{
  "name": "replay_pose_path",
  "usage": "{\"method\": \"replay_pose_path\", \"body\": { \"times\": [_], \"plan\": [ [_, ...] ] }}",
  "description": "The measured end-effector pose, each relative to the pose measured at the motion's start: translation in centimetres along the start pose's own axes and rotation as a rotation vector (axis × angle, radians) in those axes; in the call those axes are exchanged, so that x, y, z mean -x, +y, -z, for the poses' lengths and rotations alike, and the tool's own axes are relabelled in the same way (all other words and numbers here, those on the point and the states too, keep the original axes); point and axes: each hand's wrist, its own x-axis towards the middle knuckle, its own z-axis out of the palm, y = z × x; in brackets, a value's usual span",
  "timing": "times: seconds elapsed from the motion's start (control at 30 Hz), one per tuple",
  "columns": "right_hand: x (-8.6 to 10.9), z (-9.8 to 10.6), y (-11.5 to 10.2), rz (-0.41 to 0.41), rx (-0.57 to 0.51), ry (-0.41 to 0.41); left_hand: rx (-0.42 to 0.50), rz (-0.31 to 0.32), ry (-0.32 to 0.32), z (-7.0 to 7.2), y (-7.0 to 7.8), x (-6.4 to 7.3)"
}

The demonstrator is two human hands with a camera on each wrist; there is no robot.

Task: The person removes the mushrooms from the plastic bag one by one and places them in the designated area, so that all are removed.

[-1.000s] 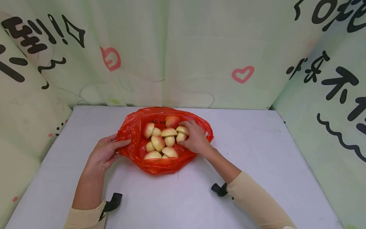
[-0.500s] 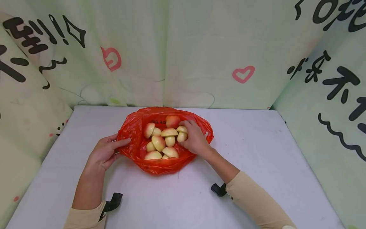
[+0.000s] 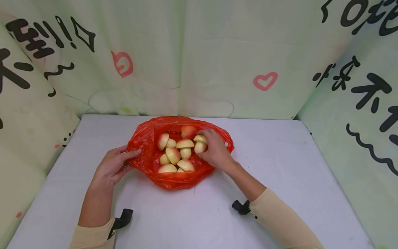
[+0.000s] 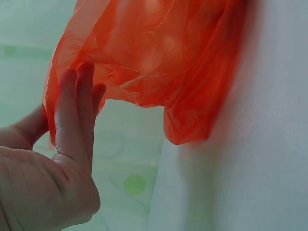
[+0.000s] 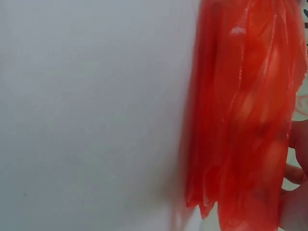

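Note:
A red plastic bag point(image 3: 146, 173) sits with its mouth spread wide, and several mushrooms point(image 3: 172, 155) with yellowish stems and red-tinged caps lie inside. On the bag's left edge, my left hand point(image 3: 112, 164) pinches the plastic, thumb over the rim. In the left wrist view the other fingers point(image 4: 67, 115) run long against the outside of the bag. Reaching into the right side, my right hand point(image 3: 216, 150) holds one mushroom point(image 3: 200, 144) between thumb and fingers. In the right wrist view the bag's crinkled side point(image 5: 245, 115) hides most of that hand.
The bag stands toward the back of a white-covered table point(image 3: 280, 155). Pale green curtains point(image 3: 217, 52) with black characters and pink hearts hang behind and on both sides. Black mounts point(image 3: 122, 219) stick out at both sleeve cuffs.
My right hand has shifted slightly to the right with the mushroom it holds, which now shows a little more. The left hand keeps its hold on the bag's edge.

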Motion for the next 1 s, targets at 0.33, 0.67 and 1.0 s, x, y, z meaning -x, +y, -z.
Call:
{"method": "replay_pose_path", "body": {
  "times": [0.33, 0.67, 1.0],
  "plan": [
    [1.1, 1.7, -1.0, 0.017, 0.027, 0.017, 0.002, 0.008, -0.018, 0.3, -0.1, -0.2],
    [2.0, 2.6, -1.2, 0.082, 0.008, 0.038, 0.026, 0.002, -0.038, 0.4, -0.1, -0.1],
    [2.7, 3.4, -1.2, 0.12, -0.007, 0.045, 0.02, 0.006, -0.038, 0.2, 0.1, -0.1]
  ]
}}
